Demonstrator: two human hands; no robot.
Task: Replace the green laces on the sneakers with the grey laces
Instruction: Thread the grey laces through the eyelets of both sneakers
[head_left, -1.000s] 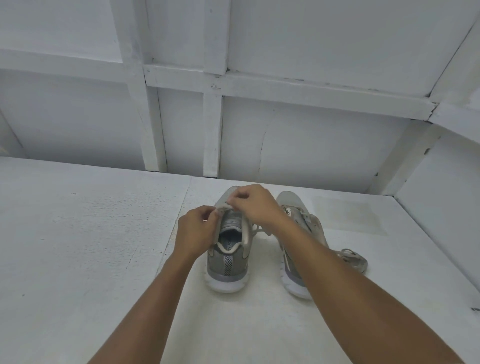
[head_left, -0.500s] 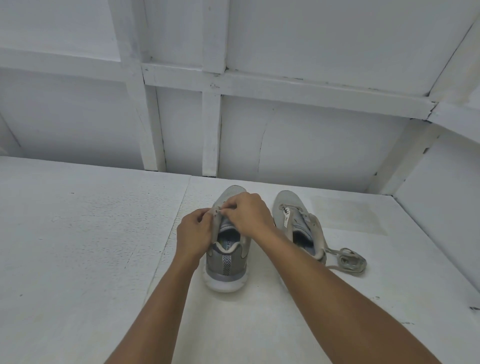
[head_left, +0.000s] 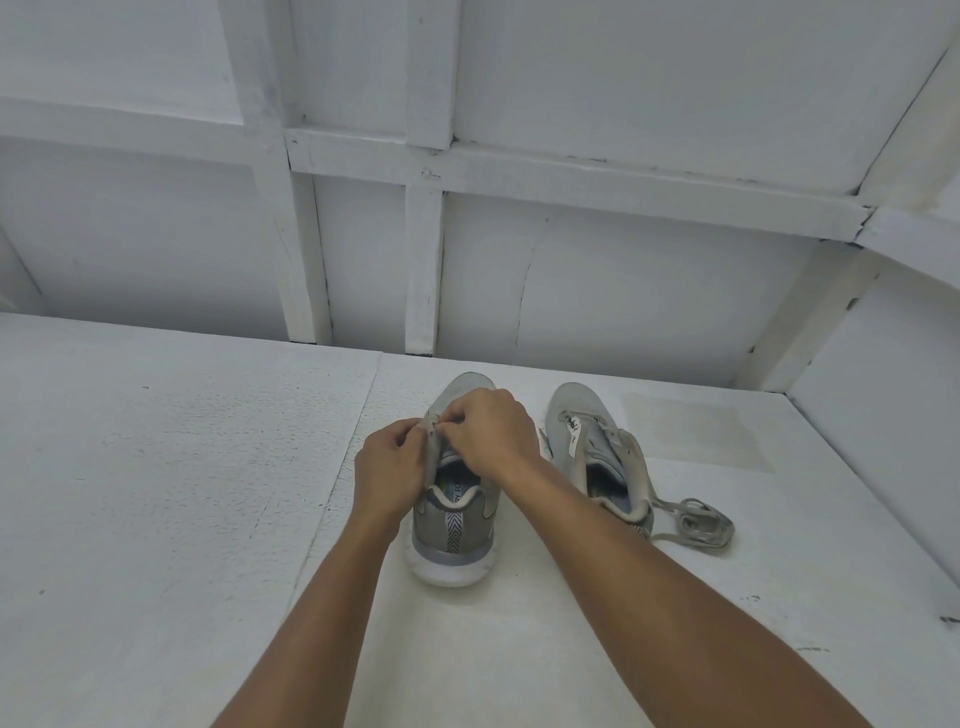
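**Both hands pinch the sneaker's lacing edge**

A white panelled wall rises behind the sneaker, which stands on a white table with its heel toward the camera. It is grey mesh with a thick white sole, a herringbone pull tab down the heel and a pale padded collar; printing shows on the insole.

To its right, just apart, stands the second sneaker, of the same make. Its tongue is loose and its upper sags open.

The left hand curls round the left lacing edge of the first sneaker. The right hand reaches over its tongue, and the fingertips of both pinch at one spot on that edge. Whether a lace lies between them cannot be told.

Farther right, beyond the second sneaker's heel, a loose lace lies coiled on the table, dull grey-green.
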